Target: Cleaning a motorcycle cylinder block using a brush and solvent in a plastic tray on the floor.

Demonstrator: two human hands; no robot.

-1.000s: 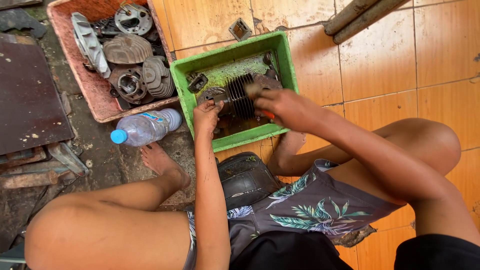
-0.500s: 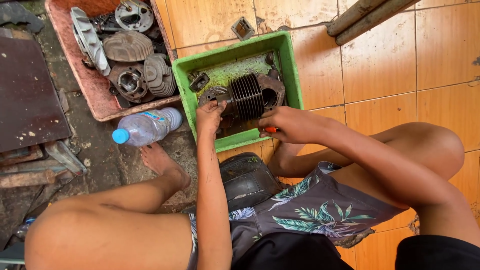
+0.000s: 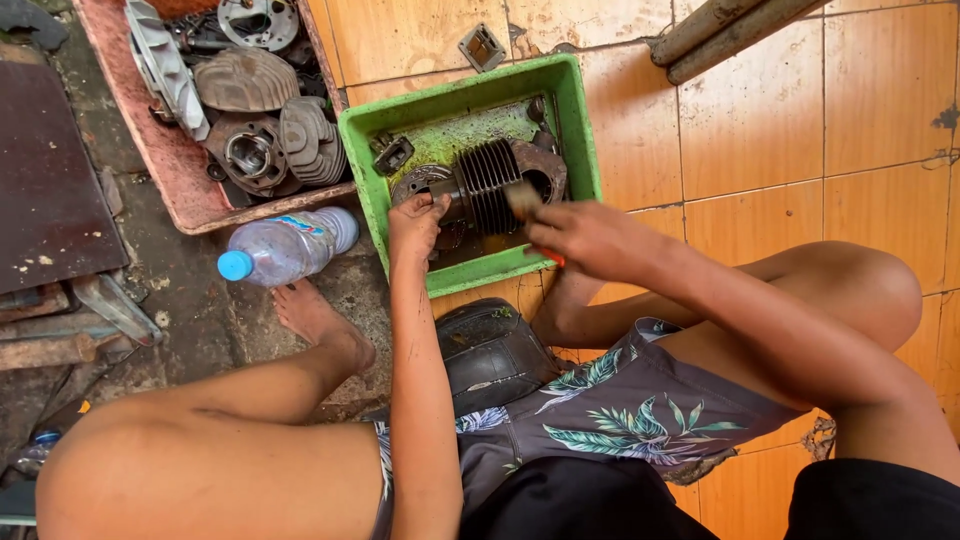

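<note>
A dark finned engine cylinder [image 3: 497,182] lies in a green plastic tray [image 3: 570,120] on the floor in front of me. My left hand [image 3: 416,224] grips the cylinder's left end and steadies it. My right hand [image 3: 590,236] holds a brush with an orange handle; its bristles [image 3: 522,200] rest against the cylinder's fins, blurred by motion. Dirty liquid and small metal parts lie on the tray's bottom.
A reddish tray [image 3: 150,150] at the upper left holds several engine parts. A clear plastic bottle [image 3: 287,246] with a blue cap lies beside my left foot. A black seat [image 3: 490,350] sits under me. Metal pipes [image 3: 720,30] lie at the top right, a rusty plate [image 3: 45,190] at the left.
My right hand has pulled back from over the cylinder toward the tray's near edge, then returned the brush to the fins. My left hand stays on the cylinder.
</note>
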